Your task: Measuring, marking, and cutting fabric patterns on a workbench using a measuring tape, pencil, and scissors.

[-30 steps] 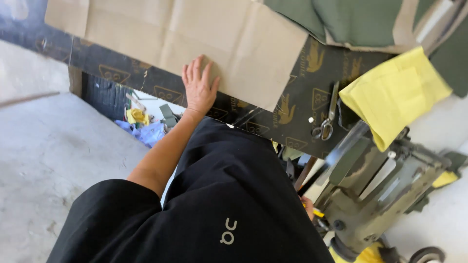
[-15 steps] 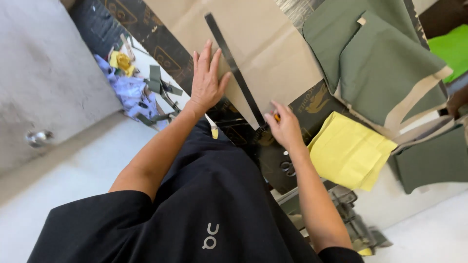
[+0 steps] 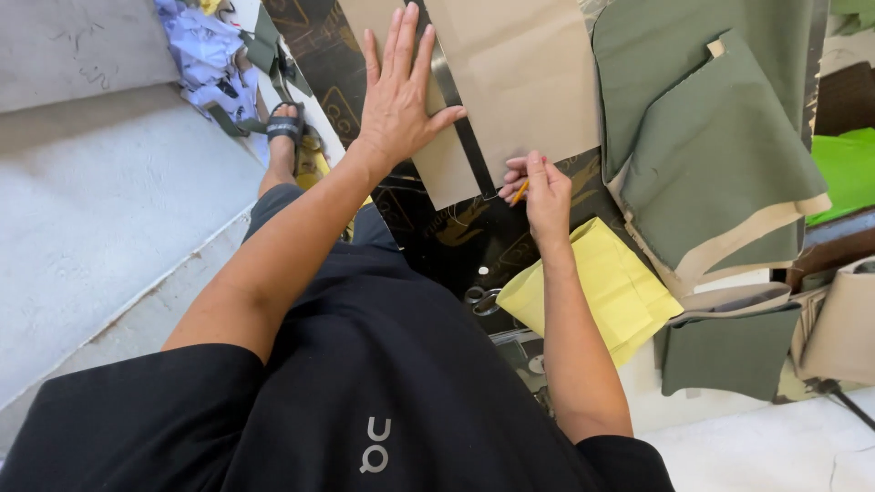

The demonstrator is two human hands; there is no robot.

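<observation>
Now your left hand (image 3: 398,96) lies flat, fingers spread, pinning the metal ruler (image 3: 458,117) on the brown paper (image 3: 529,73); your right hand (image 3: 545,191) pinches a pencil (image 3: 519,192) at the paper's lower edge.

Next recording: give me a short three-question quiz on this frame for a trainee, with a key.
1. True or false: the left hand lies flat with spread fingers on the metal ruler and the brown paper sheet.
2. What does the right hand hold? A) scissors B) a pencil C) a green cloth piece
3. Fill in: the folded cloth under the right forearm is coloured ____.

Key
1. True.
2. B: the pencil is pinched at the lower edge of the brown paper sheet, beside the metal ruler. The scissors lie untouched on the dark table.
3. Yellow: the yellow cloth lies left of the green cloth pieces.
</observation>
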